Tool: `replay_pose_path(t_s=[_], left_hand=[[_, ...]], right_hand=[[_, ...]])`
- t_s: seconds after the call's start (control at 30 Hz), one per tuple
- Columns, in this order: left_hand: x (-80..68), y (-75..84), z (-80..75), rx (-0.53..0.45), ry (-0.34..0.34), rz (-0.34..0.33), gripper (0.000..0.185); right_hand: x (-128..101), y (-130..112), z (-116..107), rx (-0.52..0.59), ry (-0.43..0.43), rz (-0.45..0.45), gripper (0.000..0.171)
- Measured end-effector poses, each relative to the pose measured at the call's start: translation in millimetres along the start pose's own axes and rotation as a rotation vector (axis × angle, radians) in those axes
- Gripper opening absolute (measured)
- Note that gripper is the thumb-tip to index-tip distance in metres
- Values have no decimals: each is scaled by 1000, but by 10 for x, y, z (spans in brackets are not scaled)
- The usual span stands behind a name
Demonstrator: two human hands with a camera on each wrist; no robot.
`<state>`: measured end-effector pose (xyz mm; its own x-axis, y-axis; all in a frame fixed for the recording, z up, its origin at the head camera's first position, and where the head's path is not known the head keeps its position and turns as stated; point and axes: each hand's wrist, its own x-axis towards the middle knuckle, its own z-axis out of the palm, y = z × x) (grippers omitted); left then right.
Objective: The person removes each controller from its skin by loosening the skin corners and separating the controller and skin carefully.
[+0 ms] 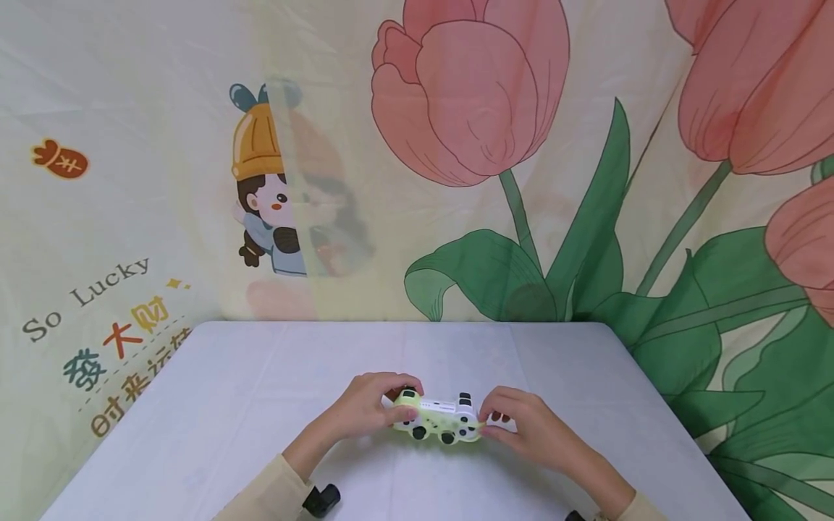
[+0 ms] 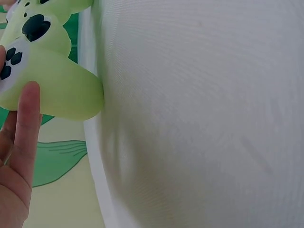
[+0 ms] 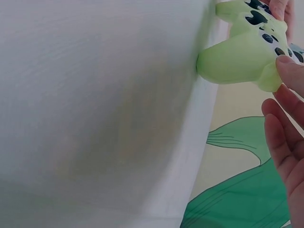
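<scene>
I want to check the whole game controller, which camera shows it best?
The head view: the game controller shows whole on the table, held between left hand and right hand. Both wrist views show only one green grip, close up.

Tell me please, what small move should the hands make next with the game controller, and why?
Probably lift it slightly off the table. The left hand already grips one end of the game controller, and the right hand pinches the other end. The wrist views show its grips still resting on the white table, so both ends seem held well enough to raise it level.
</scene>
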<state>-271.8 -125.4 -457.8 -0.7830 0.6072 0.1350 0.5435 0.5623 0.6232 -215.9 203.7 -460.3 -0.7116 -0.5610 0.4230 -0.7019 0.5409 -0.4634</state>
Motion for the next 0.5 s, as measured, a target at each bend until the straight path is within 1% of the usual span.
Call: replay_pose_path(t_s=[0.1,0.23,0.3,0.4,0.5], left_hand=[[3,1,0,-7,6,-1,27],[8,4,7,-25,10,-4,28],[9,7,9,-30,11,-10,28],[6,7,9,-33,13,-18,28],[8,-2,13,-39,15,-24,30]], right_hand=[[-8,16,0,18,22,-32,28],[-24,59,22,54,84,-128,32],[-25,80,32,72,101,-162,34],[-12,102,35,96,93,-166,33],[14,115,31,96,66,-131,31]])
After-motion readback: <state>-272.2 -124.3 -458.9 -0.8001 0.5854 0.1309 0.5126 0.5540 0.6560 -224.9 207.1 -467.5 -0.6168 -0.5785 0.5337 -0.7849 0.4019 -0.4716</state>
